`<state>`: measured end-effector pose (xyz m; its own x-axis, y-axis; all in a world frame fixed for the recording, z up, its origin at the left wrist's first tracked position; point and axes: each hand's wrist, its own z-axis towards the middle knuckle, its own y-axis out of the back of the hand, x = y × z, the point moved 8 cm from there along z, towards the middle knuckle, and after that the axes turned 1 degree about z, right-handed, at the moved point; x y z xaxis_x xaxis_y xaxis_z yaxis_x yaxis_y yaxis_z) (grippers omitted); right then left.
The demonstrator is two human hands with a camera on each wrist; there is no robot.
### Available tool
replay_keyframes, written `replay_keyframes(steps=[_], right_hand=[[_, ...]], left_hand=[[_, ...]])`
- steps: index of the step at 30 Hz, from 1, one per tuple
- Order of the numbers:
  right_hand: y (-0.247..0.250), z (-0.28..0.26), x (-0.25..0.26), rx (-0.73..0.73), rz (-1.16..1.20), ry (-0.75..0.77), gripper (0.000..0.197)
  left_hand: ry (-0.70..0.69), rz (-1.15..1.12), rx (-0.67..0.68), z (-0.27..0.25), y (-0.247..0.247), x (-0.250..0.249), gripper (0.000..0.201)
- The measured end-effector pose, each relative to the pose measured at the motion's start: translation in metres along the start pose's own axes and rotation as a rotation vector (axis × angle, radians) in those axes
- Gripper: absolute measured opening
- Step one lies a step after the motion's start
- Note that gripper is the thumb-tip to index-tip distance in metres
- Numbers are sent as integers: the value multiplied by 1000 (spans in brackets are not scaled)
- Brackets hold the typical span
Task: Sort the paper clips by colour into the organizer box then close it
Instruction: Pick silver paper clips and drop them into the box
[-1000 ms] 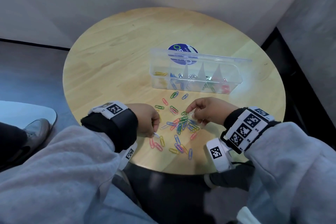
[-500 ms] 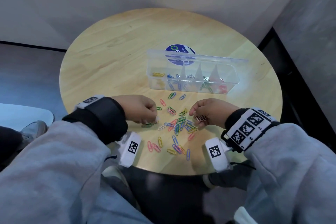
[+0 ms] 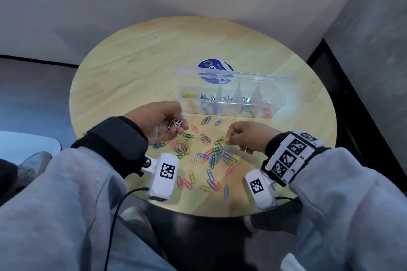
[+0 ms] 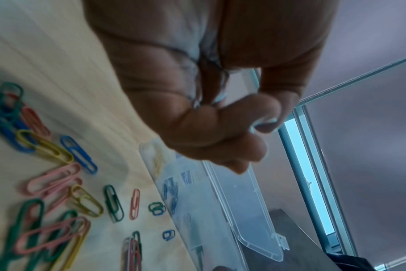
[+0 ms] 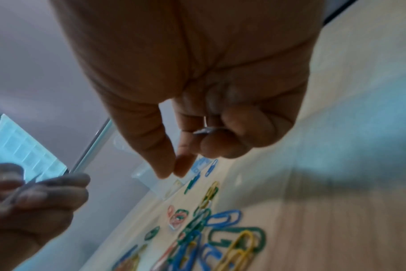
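- Left hand [image 3: 161,122]: raised above the tabletop [image 3: 136,68], palm turned up; grip closed on a small bunch of white paper clips [image 3: 176,123] between thumb and fingers.
- Right hand [image 3: 248,136]: just above the loose pile; fingers curled, grip holding a pale clip [image 5: 205,130] against the fingertips.
- Loose paper clips [image 3: 211,156]: green, pink, blue, yellow and white, scattered on the tabletop between and in front of both hands.
- Organizer box [image 3: 275,103]: clear plastic, lid [image 3: 242,75] open and standing at the back; beyond the pile. Compartments hold yellow, blue, white, green and red clips, left to right.
- Round blue sticker [image 3: 209,65]: on the tabletop behind the box.
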<state>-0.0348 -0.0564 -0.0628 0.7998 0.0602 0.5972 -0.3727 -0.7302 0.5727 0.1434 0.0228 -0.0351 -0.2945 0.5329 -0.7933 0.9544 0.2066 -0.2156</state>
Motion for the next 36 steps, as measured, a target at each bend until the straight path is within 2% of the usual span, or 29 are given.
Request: replay_keyframes(steps=[3, 7, 10, 13, 16, 19, 22, 26, 28, 36], right_hand=[[-2, -3, 12, -7, -154, 64, 14], [-6, -1, 25, -10, -333, 119, 17], [-10, 3, 31, -15, -456, 136, 24], [-14, 7, 33, -2, -553, 140, 27], [-16, 11, 33, 2, -618, 145, 16], [-13, 13, 28, -6, -608, 139, 10], [-11, 12, 19, -2, -588, 120, 8], [2, 9, 6, -39, -410, 96, 14], [8, 7, 5, -7, -291, 95, 5], [6, 3, -10, 112, 472, 21, 27]], left_hand=[[-5, 3, -14, 0, 0, -1, 27], [-25, 101, -39, -1, -5, -5, 10], [-40, 437, -114, 6, -4, -5, 22], [-32, 819, -97, 10, -9, 0, 16], [-39, 1127, -106, 11, -18, 4, 13], [-37, 1321, -82, 16, -29, 11, 14], [20, 1410, -62, 22, -33, 22, 11], [43, 1511, -60, 25, -38, 27, 8], [53, 1534, -69, 28, -40, 28, 14], [77, 1565, -82, 33, -41, 32, 19]])
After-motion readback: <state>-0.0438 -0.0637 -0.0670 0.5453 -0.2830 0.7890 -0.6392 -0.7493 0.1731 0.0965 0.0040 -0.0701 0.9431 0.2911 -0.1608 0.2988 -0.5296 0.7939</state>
